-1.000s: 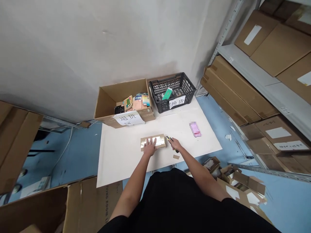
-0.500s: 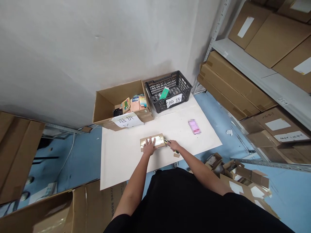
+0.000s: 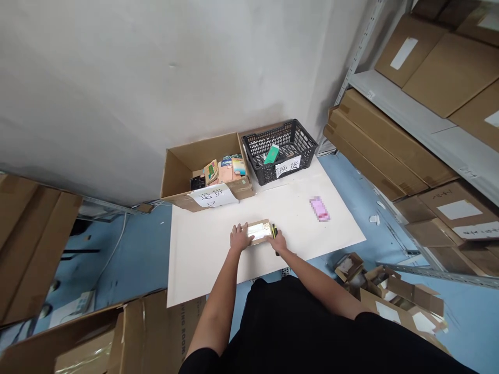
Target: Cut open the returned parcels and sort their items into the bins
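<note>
A small cardboard box (image 3: 258, 229) with a shiny taped white label lies on the white table (image 3: 202, 244). My left hand (image 3: 240, 238) grips its left end, with the fingers over the top edge. At the right end, my right hand (image 3: 277, 242) is closed around a yellow and black utility knife (image 3: 274, 230), and its fingertips touch the box. The knife's blade is too small to make out. To the right lies a pink, pixel-blurred item (image 3: 319, 209).
Behind stand an open carton (image 3: 175, 176) holding several small packages and a black plastic crate (image 3: 280, 150) with a green box (image 3: 272, 154) inside; both bear paper signs. Shelving (image 3: 409, 98) with cartons rises at right. Opened boxes (image 3: 390, 291) lie on the floor.
My left hand has shifted from the box's top to its left end. My right hand has come against the box's right end, and the knife has turned more upright. The view has shifted slightly.
</note>
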Motion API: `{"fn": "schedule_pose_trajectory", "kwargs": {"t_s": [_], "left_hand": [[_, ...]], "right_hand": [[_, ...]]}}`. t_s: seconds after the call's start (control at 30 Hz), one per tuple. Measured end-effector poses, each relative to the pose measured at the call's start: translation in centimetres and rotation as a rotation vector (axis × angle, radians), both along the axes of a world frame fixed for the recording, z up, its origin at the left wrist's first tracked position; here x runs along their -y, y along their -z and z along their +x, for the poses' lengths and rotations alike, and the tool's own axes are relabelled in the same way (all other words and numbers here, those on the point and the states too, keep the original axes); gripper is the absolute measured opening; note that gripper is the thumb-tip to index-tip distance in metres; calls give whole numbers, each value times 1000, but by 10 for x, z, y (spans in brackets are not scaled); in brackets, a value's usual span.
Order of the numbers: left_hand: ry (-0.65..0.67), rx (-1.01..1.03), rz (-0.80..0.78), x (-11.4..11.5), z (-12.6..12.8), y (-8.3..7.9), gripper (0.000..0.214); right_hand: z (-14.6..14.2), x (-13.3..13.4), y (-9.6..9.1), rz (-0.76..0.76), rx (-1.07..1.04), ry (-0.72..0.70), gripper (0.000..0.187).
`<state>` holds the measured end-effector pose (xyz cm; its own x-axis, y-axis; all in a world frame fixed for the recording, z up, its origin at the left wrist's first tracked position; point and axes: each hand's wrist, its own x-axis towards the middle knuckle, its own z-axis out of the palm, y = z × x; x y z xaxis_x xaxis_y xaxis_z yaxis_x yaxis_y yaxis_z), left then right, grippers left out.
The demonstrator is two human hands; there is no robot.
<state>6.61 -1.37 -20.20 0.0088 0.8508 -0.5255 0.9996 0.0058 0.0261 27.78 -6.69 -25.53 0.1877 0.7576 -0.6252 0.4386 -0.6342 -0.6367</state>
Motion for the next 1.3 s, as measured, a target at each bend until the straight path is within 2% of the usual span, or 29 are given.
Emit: {"fn": "schedule_pose_trajectory", "kwargs": {"t_s": [0.13,0.23,0.33,0.37,0.43,0.53,0.6,0.67,0.73,0.87,0.93,1.0,1.07,1.13,1.3], "left_hand": [[-105,-31,-27,28,-7,2,76],[-35,83,-83,45,-9,2,64],[43,99,1,42,-7,0,65],[88,94,27,36,-5,-1,74],[251,121,35,19,1,-2,92],[509,194,-21,-6,8,-2,98],[551,196,-40,-14,10,1,95],[509,161,-26,-12,12,5,96],[404,97,6,1,17,10,100],[138,-50,94,37,38,19,94],[89,-67,132,49,46,21,83],[87,-55,143,54,49,23,77],[96,-31,141,57,46,26,75],[112,3,143,61,40,33,75],[163,72,224,76,29,56,76]], "right_hand": [[-25,-65,-13,-2,188,-42,58],[-33,-115,-30,78,284,-180,52],[-26,-137,-45,143,319,-243,46],[-21,-134,-48,140,317,-211,45],[-10,-111,-48,121,301,-124,46],[-1,-48,-32,92,261,-140,49],[-2,-8,-17,54,213,-188,50],[-3,14,-5,36,205,-143,53],[-2,10,-3,31,236,-81,56],[10,-47,-19,36,336,-48,61],[16,-73,-26,70,335,-94,59],[24,-83,-29,95,259,-102,45],[34,-76,-26,83,124,-73,30],[45,-58,-21,51,-9,-66,32],[63,-15,-9,25,-207,-167,37]]}}
